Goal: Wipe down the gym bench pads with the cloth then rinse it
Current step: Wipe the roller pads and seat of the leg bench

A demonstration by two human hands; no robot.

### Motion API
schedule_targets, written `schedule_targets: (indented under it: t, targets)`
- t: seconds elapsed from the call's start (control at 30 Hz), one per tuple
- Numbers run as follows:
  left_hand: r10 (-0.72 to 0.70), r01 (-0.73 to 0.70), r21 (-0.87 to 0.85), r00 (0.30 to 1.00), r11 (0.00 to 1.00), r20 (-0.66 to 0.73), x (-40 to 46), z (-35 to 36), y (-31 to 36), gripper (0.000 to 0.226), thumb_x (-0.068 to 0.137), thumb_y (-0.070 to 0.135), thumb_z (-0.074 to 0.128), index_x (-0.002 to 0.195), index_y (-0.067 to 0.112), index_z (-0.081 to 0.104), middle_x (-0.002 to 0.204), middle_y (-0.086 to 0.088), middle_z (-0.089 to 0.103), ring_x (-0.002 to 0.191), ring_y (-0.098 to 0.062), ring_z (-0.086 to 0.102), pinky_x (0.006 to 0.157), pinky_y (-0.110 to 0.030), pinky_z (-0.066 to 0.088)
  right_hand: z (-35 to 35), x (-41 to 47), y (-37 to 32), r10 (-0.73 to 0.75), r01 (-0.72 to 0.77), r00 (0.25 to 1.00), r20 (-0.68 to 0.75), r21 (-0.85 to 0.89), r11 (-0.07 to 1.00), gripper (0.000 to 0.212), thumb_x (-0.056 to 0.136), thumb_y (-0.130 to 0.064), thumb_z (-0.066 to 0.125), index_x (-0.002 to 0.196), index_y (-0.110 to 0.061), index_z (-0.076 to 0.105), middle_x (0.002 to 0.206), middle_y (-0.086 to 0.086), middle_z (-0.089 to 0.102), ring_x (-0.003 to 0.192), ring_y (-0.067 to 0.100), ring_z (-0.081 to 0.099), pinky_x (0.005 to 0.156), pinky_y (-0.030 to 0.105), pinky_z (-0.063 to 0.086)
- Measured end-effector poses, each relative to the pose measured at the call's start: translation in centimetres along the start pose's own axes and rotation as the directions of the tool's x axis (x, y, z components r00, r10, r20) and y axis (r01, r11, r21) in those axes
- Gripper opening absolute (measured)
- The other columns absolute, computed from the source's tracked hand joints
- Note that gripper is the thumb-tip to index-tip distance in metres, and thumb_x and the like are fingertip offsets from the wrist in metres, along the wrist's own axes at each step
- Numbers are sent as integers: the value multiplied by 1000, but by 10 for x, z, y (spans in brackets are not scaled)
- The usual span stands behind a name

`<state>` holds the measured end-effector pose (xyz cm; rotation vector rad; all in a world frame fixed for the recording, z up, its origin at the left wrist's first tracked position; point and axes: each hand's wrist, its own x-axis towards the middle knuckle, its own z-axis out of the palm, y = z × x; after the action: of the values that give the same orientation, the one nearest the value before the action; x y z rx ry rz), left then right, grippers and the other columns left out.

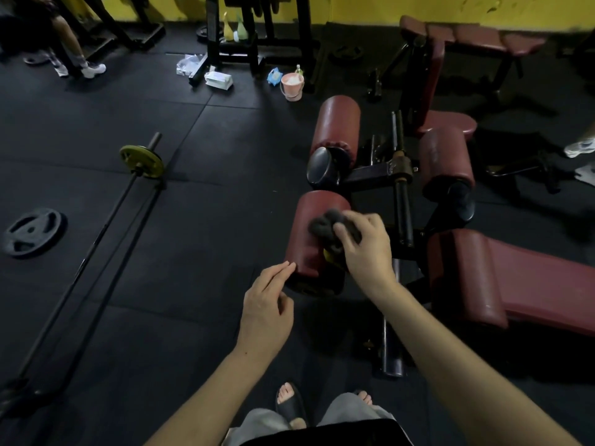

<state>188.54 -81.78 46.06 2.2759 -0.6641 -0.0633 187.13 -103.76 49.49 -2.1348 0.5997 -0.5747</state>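
Observation:
A dark grey cloth [325, 225] is bunched under my right hand [367, 246], which presses it on top of the near left dark red roller pad [307, 239] of the gym bench. My left hand [267, 307] hovers just left of that pad with its fingers loosely apart, fingertips close to the pad's lower end and holding nothing. Two more red roller pads [336, 123] [446, 159] lie beyond, and the long red bench pad [502, 281] stretches to the right. A pink bucket [292, 85] stands on the floor further back.
A barbell [96, 233] with a yellow plate lies on the black rubber floor at left, a loose black weight plate [32, 231] beside it. Another red bench [473, 38] stands against the yellow wall. Another person's legs [74, 49] are at the far left. My sandalled feet [291, 403] are below.

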Motion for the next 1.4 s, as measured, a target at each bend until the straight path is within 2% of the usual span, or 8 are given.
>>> schedule_targets:
  t: [0.2,0.33,0.43,0.6,0.83,1.03,1.13,1.4]
  targets:
    - [-25,25,-7,1000,1000,1,1,-1,3,62,91,-2,56,144,28,56,142,20,49,130,-2,50,109,-44,47,17,36,-2,15,-15,1000,-14,-3,1000,28,103,-34,59,130,-25,62,125,-2,54,113,13,52,99,38,49]
    - [-28,28,-11,1000,1000,6,1,-2,2,61,91,-3,56,143,28,57,143,20,49,132,-2,49,109,-43,48,18,20,4,-71,76,995,72,-71,995,56,100,-53,55,146,-20,54,156,5,35,145,21,29,121,39,28]
    - [-40,40,-20,999,999,1,2,-2,3,60,91,-3,56,142,29,58,142,21,49,131,-1,49,110,-43,47,13,13,11,-129,154,978,161,-154,976,81,90,-59,67,155,-20,40,157,4,31,144,21,29,119,35,30]
    - [-47,46,-31,999,998,-21,2,-1,4,59,91,-4,56,140,28,60,141,21,50,129,-1,51,110,-41,47,21,31,15,-183,192,980,75,-154,969,58,97,-37,69,148,-20,49,134,8,49,125,24,49,106,42,48]
    - [-27,27,32,999,999,-29,-3,0,6,65,88,-4,57,145,28,57,146,19,49,131,-1,49,111,-41,45,26,68,8,-99,100,995,15,-129,987,38,99,-39,63,137,-36,59,119,1,50,107,22,58,94,44,54]
    - [-26,26,43,1000,999,-4,1,-2,-1,70,86,-9,56,145,28,56,144,21,50,131,1,49,111,-41,44,7,-48,14,-245,247,969,38,-60,967,40,96,-32,69,135,-24,65,114,-2,51,99,7,56,84,20,53]
    - [-33,33,25,999,999,6,0,1,-1,70,86,-9,55,147,25,54,142,19,50,130,-3,50,111,-42,46,10,-33,18,-335,339,940,59,-93,936,37,95,-26,71,131,-19,68,117,4,54,101,15,60,85,25,53]
    - [-19,20,23,999,1000,-33,-3,2,8,70,85,-8,54,147,23,55,148,14,49,132,-6,51,111,-47,45,26,56,14,-145,138,987,-69,-94,986,35,98,-32,69,132,-27,66,116,-2,52,99,13,58,86,28,51]
